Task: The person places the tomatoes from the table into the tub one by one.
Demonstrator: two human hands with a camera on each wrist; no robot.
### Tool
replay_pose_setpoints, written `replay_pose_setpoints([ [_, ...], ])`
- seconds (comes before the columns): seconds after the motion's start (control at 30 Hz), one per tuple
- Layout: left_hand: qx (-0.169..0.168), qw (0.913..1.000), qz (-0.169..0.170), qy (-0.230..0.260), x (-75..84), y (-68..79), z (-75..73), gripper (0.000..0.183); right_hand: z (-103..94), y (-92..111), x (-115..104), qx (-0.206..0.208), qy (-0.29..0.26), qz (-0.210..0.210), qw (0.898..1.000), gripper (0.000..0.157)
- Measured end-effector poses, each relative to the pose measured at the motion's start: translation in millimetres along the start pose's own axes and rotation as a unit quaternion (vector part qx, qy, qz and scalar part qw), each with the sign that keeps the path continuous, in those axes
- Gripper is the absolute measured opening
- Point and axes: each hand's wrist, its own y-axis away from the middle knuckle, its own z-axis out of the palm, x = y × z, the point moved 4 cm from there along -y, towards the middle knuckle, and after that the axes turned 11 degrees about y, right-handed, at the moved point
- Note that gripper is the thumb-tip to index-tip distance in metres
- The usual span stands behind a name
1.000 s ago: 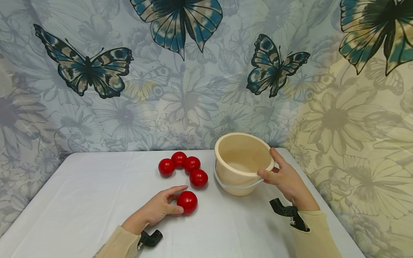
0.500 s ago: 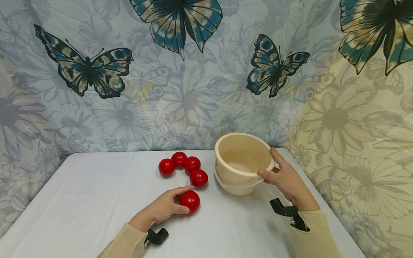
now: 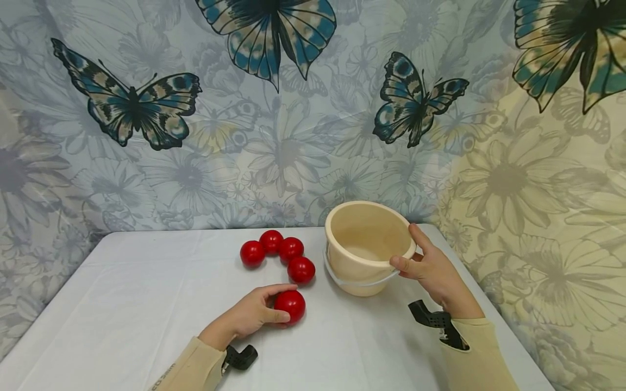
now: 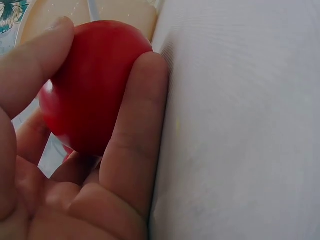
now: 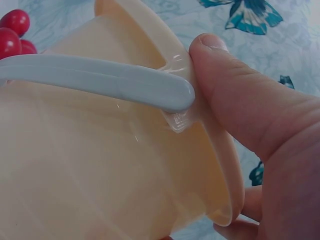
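My left hand [image 3: 250,314] holds a glossy red ball [image 3: 292,307] low over the white table, thumb on its near side and fingers round the far side. In the left wrist view the thumb and one finger press the ball [image 4: 95,85] from opposite sides, with the finger lying along the tabletop. My right hand [image 3: 437,276] grips the rim of a cream plastic bucket [image 3: 340,260] at its right, thumb toward me. The bucket leans slightly, its mouth facing up. Its pale handle [image 5: 110,82] hangs down against the near side.
Several more red balls [image 3: 290,250] sit in a curved cluster behind the held ball, left of the bucket. The white table [image 3: 137,293] ends at a cloth backdrop [image 3: 288,141] printed with butterflies and flowers. Each wrist carries a black camera mount [image 3: 240,358].
My left hand has moved a little to the right with the red ball, closer to the bucket. The right hand, the bucket and the other balls have stayed in place.
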Motion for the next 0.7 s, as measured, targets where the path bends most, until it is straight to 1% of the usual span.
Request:
replay_pose_setpoints([
  [0.1,-0.005,0.9998,-0.004,0.019,-0.2,1.4,-0.8,0.065,0.3,0.0,-0.4,-0.002,-0.003,0.0,1.0,0.1],
  [0.27,-0.009,0.9993,-0.004,0.037,-0.3,3.7,-4.3,0.065,0.2,0.0,-0.5,-0.001,-0.003,0.0,1.0,0.101],
  [0.57,-0.006,0.999,0.01,0.044,4.5,8.5,-12.2,0.065,-0.1,-0.7,0.5,-0.001,-0.004,-0.007,1.0,0.1],
  [0.7,-0.004,0.9971,0.012,0.075,7.3,10.3,-15.1,0.068,-0.3,-0.7,0.4,0.0,-0.001,-0.007,1.0,0.1],
])
